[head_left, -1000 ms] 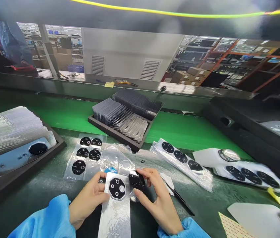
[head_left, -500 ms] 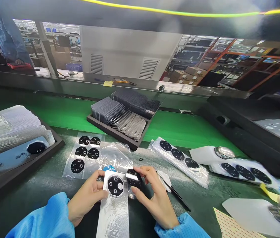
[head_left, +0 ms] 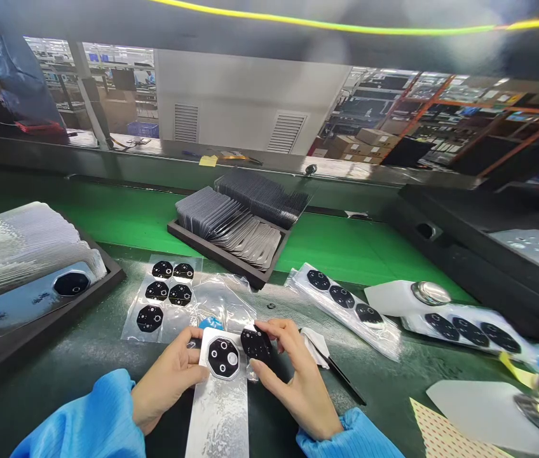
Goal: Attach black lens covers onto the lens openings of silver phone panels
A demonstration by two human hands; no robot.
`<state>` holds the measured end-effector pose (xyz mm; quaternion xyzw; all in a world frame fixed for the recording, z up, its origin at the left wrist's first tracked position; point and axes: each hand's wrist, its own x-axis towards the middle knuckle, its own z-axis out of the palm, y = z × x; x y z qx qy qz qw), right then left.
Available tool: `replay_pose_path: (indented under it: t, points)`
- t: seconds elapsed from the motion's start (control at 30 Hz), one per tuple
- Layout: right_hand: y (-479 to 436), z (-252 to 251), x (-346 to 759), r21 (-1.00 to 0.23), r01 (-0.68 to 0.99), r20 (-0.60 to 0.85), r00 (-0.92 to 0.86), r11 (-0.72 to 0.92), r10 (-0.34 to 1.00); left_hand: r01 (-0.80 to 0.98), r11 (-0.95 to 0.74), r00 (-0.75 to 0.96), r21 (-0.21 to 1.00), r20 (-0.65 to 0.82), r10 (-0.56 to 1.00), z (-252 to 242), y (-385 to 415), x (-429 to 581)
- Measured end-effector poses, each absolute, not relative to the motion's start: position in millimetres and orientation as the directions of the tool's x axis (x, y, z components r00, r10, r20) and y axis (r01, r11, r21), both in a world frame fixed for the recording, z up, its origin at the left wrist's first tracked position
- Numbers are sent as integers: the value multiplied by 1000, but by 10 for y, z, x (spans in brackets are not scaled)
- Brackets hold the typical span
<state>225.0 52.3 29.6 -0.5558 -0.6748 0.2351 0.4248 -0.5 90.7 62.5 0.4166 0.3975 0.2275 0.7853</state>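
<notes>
Looking far across the workshop now, catching a pale wall (head_left: pixel 245 83) with louvred vents (head_left: pixel 287 132), then orange-framed racks (head_left: pixel 434 102) at far right. Down next to the dark green surface (head_left: pixel 93 346), crossing a brighter green strip (head_left: pixel 346 248) along its far side. On to a bulky black case (head_left: pixel 464 235) at far right, then clear over to a dark tray (head_left: pixel 115 273) at left, packed with silvery sheets (head_left: pixel 21 235) and fronted by a pale blue panel (head_left: pixel 16 312). Back to far middle for another dark tray (head_left: pixel 212 252), crammed with thin plates (head_left: pixel 203 213). Swinging right to two clear packets (head_left: pixel 360 321), each showing three black octagons, and left again to a clear sheet (head_left: pixel 169 324) bearing five more.

Now near middle, to a silver panel (head_left: pixel 217 420), clamped at its left edge by the left grip (head_left: pixel 169 381), thumb in front, and marked with a ringed black octagon (head_left: pixel 223 358). Right of that, past a slim black tool (head_left: pixel 348 381) meeting a white scrap (head_left: pixel 317 350). Finally to the right grip (head_left: pixel 293 375), pinched between thumb and fingertips on a black octagonal piece (head_left: pixel 256 343), just beside the panel's right edge. Cannot tell whether touching.
</notes>
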Motion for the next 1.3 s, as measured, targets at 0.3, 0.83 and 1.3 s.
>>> replay_pose_path:
  t: [0.3, 0.83, 1.3]
  points:
    - [476, 362, 2118, -836, 446, 281, -150, 319, 948, -54, 539, 622, 841, -394, 677, 564, 851, 29]
    - [445, 343, 2017, -819, 419, 289, -291, 393, 912, -82, 517, 638, 852, -353, 684, 570, 798, 54]
    - [449, 384, 2039, -810, 466, 231, -304, 356, 924, -60, 509, 638, 859, -359, 681, 570, 795, 50]
